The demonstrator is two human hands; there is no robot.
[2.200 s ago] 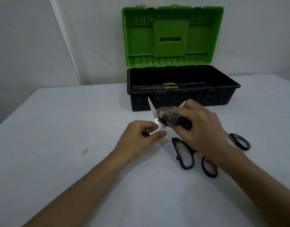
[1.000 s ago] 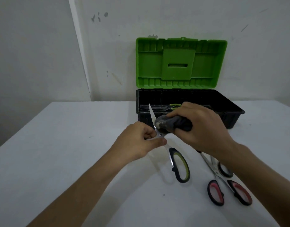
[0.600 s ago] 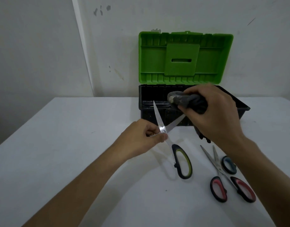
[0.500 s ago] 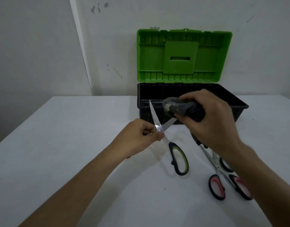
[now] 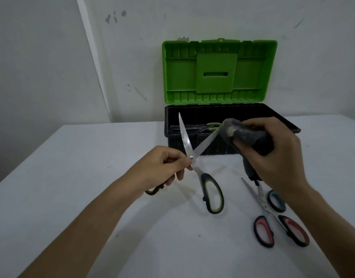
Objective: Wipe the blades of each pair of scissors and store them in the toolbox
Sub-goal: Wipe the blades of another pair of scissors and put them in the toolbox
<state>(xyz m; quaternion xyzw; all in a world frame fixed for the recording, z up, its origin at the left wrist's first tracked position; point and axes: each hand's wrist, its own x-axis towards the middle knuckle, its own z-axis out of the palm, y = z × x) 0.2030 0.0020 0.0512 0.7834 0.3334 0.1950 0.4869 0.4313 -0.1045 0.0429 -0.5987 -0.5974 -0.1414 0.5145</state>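
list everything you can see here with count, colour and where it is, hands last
toolbox: 1, black base with green lid open, back of the table against the wall
scissors in toolbox: 1 pair visible, green handles, lying inside the base
green-handled scissors: 1 pair, black and green handles, blades spread, held up in front of the toolbox
cloth: 1, dark grey, wrapped over the tip of the right blade
red-handled scissors: 1 pair, black and red, on the table at right
blue-handled scissors: 1 pair, black and blue, under the red pair, partly hidden
table: 1, white
left hand: pinches the held scissors at the pivot
right hand: grips the cloth
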